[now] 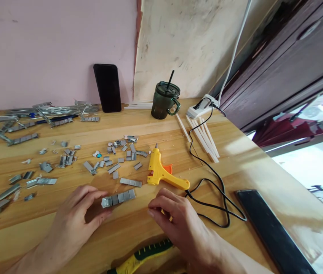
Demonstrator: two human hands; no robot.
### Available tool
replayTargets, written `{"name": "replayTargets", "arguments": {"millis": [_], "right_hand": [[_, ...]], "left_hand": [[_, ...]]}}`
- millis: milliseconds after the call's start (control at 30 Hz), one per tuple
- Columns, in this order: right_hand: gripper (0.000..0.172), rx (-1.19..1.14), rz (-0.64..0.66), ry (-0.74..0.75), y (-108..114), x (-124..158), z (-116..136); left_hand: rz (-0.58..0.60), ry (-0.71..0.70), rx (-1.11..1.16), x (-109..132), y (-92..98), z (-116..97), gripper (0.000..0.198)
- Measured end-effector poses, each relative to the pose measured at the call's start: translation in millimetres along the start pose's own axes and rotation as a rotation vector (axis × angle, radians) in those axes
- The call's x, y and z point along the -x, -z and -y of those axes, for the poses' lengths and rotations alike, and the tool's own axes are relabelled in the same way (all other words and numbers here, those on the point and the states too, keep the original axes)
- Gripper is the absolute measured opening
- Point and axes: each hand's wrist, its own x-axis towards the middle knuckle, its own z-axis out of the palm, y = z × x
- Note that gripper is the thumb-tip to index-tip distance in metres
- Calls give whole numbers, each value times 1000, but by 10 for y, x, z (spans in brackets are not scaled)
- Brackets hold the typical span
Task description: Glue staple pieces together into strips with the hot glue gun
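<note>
At the front of the table, my left hand (78,217) pinches the near left end of a short grey metal strip (123,196), which looks like joined blocks of staples. That end has a shiny, pale lump on it. My right hand (173,217) is curled to the right of the strip, apart from it, thumb and index tips together with nothing showing between them. Just beyond lies another flat staple strip (131,182). A yellow hot glue gun (161,171) rests on its side past my right hand. Yellow-and-green handled pliers (147,253) lie partly under my right hand and wrist.
Loose staple pieces (68,158) are scattered left and centre. Assembled metal frames (55,114) stand at the back left. A phone (107,88) leans on the wall by a lidded mug (165,99). White glue sticks (204,139), a power strip (201,106), a black cord (221,182) and a dark slab (270,228) occupy the right.
</note>
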Motion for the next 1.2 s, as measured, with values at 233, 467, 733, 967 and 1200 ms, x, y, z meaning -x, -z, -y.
{"name": "replayTargets", "arguments": {"millis": [233, 467, 733, 967, 1200], "right_hand": [[22, 138, 21, 71, 41, -53, 62], [15, 371, -4, 52, 114, -248, 76], [13, 649, 216, -27, 14, -579, 188], [13, 769, 317, 61, -116, -712, 182], [9, 749, 307, 98, -179, -768, 143]], "left_hand": [[-38, 35, 142, 9, 86, -68, 34], [-141, 17, 279, 39, 55, -30, 25], [-200, 104, 345, 31, 46, -69, 30], [-211, 107, 360, -6, 54, -107, 29], [-222, 92, 357, -16, 15, -103, 31]]}}
